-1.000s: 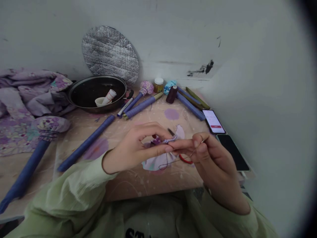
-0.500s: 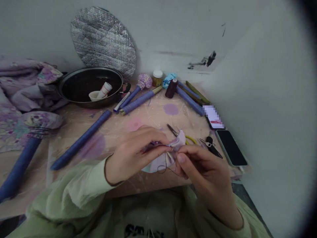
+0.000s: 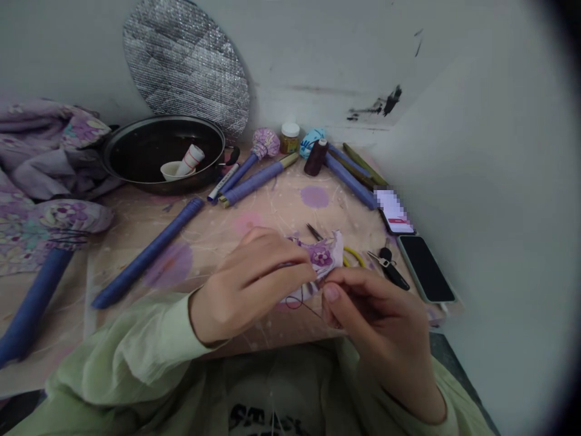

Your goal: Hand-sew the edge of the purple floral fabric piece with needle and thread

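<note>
My left hand point(image 3: 254, 284) is closed on a small piece of purple floral fabric point(image 3: 322, 255), its fingertips pressed together over the cloth. The fabric's flowered side faces up, and a paler part hangs below. At its right edge my right hand point(image 3: 372, 321) makes a pinch of thumb and forefinger; what lies between these fingertips is too small to make out. A dark thread point(image 3: 295, 301) loops beneath the cloth and runs to my right fingers. Just behind the fabric lie yellow-handled pliers point(image 3: 353, 255), partly hidden by it.
Small black-handled snips point(image 3: 391, 269) and two phones point(image 3: 426, 269) point(image 3: 394, 212) lie at right. Behind stand a dark thread spool point(image 3: 316, 158) and a jar point(image 3: 289, 139). Blue-wrapped sticks point(image 3: 149, 254) lie around the table. A black pan point(image 3: 136, 181) holding a cup stands back left.
My left hand has turned over the fabric, its fingers now covering more of it, and the flowered side shows more. My right hand stays nearly in place, still pinching. The view has shifted slightly.
</note>
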Demonstrator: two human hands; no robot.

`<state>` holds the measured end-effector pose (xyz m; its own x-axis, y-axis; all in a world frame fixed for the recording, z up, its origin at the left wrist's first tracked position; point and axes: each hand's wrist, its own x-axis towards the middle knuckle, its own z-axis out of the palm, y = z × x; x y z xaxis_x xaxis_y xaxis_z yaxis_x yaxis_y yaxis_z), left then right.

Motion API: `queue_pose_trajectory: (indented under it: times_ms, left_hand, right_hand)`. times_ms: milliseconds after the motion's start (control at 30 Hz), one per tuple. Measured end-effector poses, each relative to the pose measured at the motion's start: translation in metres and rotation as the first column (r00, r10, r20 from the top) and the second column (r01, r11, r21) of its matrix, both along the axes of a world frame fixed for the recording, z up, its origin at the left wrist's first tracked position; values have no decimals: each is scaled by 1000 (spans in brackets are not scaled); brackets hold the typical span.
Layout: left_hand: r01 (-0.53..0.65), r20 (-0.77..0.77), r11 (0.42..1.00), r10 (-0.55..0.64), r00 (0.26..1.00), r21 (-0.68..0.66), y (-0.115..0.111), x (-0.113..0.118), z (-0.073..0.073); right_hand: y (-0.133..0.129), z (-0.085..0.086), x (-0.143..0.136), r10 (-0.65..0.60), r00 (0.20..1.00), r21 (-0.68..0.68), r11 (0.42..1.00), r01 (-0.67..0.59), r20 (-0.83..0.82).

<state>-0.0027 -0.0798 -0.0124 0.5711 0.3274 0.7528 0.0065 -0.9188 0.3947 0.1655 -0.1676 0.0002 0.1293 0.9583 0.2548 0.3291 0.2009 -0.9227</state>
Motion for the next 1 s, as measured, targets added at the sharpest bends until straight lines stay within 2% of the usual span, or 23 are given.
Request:
queue_pose_trajectory:
  times_ms: [200,400,500,667,800,1000]
  left_hand:
    - [2,-24,999,-1,1000,37,0,0,3]
    - [-35,-128,977,63,990,208,-2,-2,12]
    - [-38,-50,964,53,997,264,-2,-1,8]
    - [-45,-22,960,53,998,276,-2,1,0]
    - [-57,-25,951,67,997,305,-3,1,0]
    - [-78,-11,957,85,996,281,-2,-2,0]
  right_hand:
    - [-1,0,2,1,998,12,1000,-2,57]
    - [-3,0,0,-6,997,35,999,3,77]
    - [-3,0,-2,-9,997,39,999,7,71]
    - [-4,-1,-3,-20,997,55,998,16,78]
    - [-5,-2,-3,-29,997,60,998,25,65]
    - [-4,-1,-4,-19,1000,47,999,19,-17]
